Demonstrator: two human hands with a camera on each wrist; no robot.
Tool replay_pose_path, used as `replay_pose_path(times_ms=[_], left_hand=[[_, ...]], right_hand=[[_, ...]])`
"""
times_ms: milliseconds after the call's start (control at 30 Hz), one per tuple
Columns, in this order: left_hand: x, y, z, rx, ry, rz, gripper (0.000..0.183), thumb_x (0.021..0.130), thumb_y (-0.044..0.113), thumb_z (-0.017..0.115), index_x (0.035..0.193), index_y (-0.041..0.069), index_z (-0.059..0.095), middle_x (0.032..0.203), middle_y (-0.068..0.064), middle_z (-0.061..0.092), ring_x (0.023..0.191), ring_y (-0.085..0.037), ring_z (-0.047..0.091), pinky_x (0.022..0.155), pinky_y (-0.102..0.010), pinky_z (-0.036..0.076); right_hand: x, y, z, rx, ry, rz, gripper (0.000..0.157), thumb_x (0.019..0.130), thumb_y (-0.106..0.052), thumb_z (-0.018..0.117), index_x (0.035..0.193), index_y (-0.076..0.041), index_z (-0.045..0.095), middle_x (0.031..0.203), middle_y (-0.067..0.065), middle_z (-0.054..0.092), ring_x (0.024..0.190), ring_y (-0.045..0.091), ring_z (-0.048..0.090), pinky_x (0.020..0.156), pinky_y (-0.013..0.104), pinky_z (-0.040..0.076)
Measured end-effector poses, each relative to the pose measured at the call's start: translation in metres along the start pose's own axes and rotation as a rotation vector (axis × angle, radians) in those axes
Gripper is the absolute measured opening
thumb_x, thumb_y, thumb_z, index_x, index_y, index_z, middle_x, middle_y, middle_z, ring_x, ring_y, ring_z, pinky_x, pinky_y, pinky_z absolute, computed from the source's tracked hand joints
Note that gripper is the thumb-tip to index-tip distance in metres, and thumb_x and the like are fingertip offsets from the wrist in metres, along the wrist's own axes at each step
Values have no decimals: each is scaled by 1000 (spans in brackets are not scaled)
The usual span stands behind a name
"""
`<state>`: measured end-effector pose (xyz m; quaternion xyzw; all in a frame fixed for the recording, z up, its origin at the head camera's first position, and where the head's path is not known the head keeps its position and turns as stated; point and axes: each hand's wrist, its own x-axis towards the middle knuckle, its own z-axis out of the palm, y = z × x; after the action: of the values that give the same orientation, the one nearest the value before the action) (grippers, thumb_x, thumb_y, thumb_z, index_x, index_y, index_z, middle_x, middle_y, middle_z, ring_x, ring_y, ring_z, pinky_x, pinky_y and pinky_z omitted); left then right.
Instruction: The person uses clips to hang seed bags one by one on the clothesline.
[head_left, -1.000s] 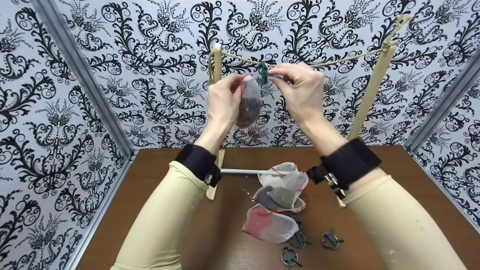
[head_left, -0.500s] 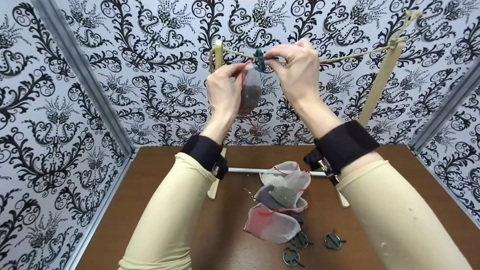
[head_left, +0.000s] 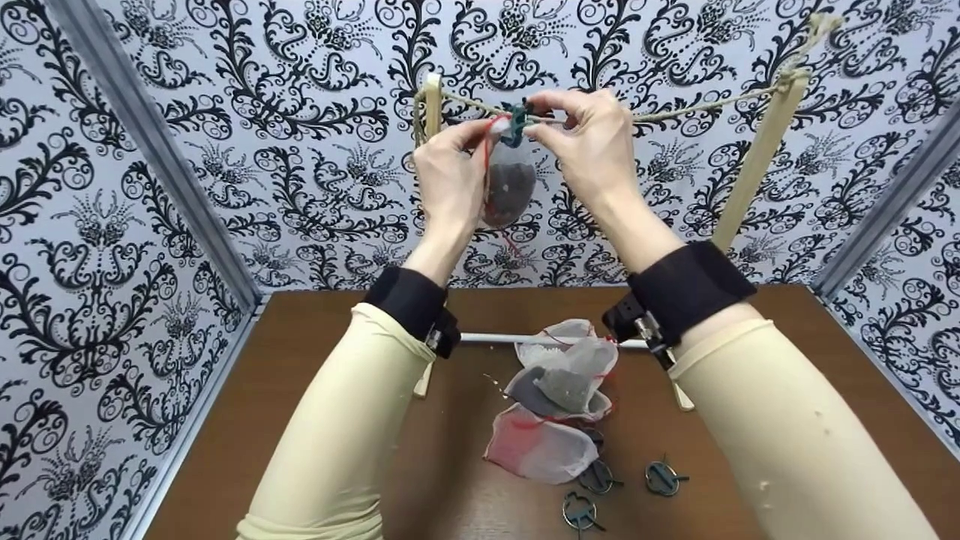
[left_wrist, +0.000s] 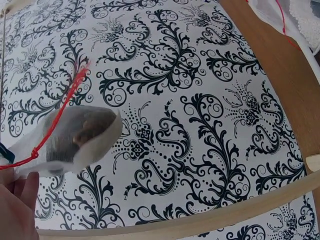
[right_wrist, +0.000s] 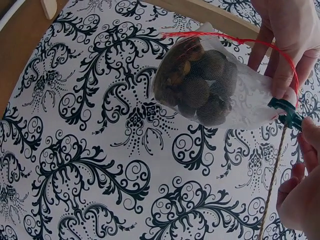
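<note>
My left hand [head_left: 454, 176] pinches the top of a white mesh bag [head_left: 510, 184] with a red drawstring, up by the rope [head_left: 697, 110]. Dark round lumps fill the bag's lower part in the right wrist view. My right hand [head_left: 592, 142] pinches a dark green ring clip [head_left: 514, 126] between thumb and fingers. That clip [right_wrist: 285, 111] sits at the bag's top edge and the rope, its jaws meeting the mesh. Whether it has closed fully on both is hidden by the fingers.
Several filled mesh bags [head_left: 544, 442] lie on the brown table [head_left: 315, 315], with several green clips [head_left: 663, 478] near them. Wooden posts [head_left: 761, 161] carry the rope, and a white rod [head_left: 487, 338] crosses low between them. A patterned wall stands behind.
Both hands have risen to the rope, bringing bag and clip together. The clip, apart from the bag a second ago, is now at its top edge.
</note>
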<state>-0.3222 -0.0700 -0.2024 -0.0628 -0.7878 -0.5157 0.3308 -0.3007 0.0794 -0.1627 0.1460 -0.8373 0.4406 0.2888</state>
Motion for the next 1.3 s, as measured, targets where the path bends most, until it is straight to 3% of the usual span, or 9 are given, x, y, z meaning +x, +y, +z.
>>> replay_pose_path(times_ms=[200, 367, 533, 700, 867, 967, 1067, 1167, 1300], left_hand=[[-7, -5, 0, 29, -57, 10, 19, 89, 27, 72, 107, 19, 76, 108, 1, 78, 95, -7, 73, 85, -16, 55], [-13, -8, 2, 85, -70, 66, 23, 91, 19, 71, 114, 18, 72, 111, 1, 77, 99, -10, 73, 90, -20, 56], [-20, -11, 5, 149, -44, 158, 33, 93, 14, 68, 125, 14, 61, 119, -2, 74, 104, -15, 73, 94, -24, 55], [-29, -15, 5, 138, 6, 235, 38, 96, 14, 64, 133, 11, 55, 128, -6, 66, 114, -18, 66, 98, -24, 53], [-40, -22, 4, 203, 102, 424, 49, 86, -13, 54, 131, 8, 55, 129, -11, 60, 119, -23, 59, 104, -26, 48], [-47, -29, 6, 266, 192, 604, 45, 85, -14, 51, 124, 7, 58, 124, -12, 61, 117, -26, 57, 107, -30, 45], [-57, -36, 8, 316, 255, 762, 38, 87, -11, 54, 118, 9, 60, 118, -10, 62, 109, -25, 58, 96, -34, 48], [-71, -40, 9, 351, 235, 856, 37, 84, -9, 59, 115, 11, 61, 117, -8, 63, 108, -25, 57, 92, -35, 48], [-94, -46, 9, 375, 110, 907, 37, 79, -6, 63, 112, 11, 64, 118, -7, 64, 112, -24, 56, 98, -37, 46]], right_hand=[[-6, 11, -2, -65, -105, -22, 40, 87, -22, 76, 126, -22, 68, 131, -3, 68, 112, 15, 47, 98, 28, 38], [-13, 22, -1, -112, -127, -119, 46, 90, -16, 72, 134, -16, 62, 131, 1, 67, 118, 19, 48, 105, 33, 40], [-20, 29, 2, -181, -134, -248, 52, 92, -17, 69, 142, -13, 53, 139, 8, 61, 126, 23, 47, 114, 34, 37], [-29, 34, 2, -184, -116, -303, 53, 94, -16, 67, 144, -8, 51, 142, 13, 56, 131, 27, 46, 118, 37, 36], [-40, 48, 1, -164, -61, -349, 40, 94, -10, 64, 132, -1, 58, 130, 16, 63, 120, 29, 54, 108, 38, 44], [-48, 60, 0, -165, -46, -384, 34, 94, -8, 61, 127, 1, 60, 123, 18, 65, 113, 31, 57, 103, 40, 46], [-58, 73, -2, -157, -50, -395, 30, 94, -7, 60, 123, 2, 62, 114, 20, 67, 106, 32, 59, 98, 41, 49], [-69, 87, -6, -164, -84, -402, 26, 94, -5, 60, 118, 3, 64, 106, 19, 69, 96, 30, 63, 88, 39, 53], [-88, 111, -10, -176, -231, -444, 19, 92, -2, 62, 110, 1, 67, 101, 17, 72, 85, 27, 67, 78, 36, 57]])
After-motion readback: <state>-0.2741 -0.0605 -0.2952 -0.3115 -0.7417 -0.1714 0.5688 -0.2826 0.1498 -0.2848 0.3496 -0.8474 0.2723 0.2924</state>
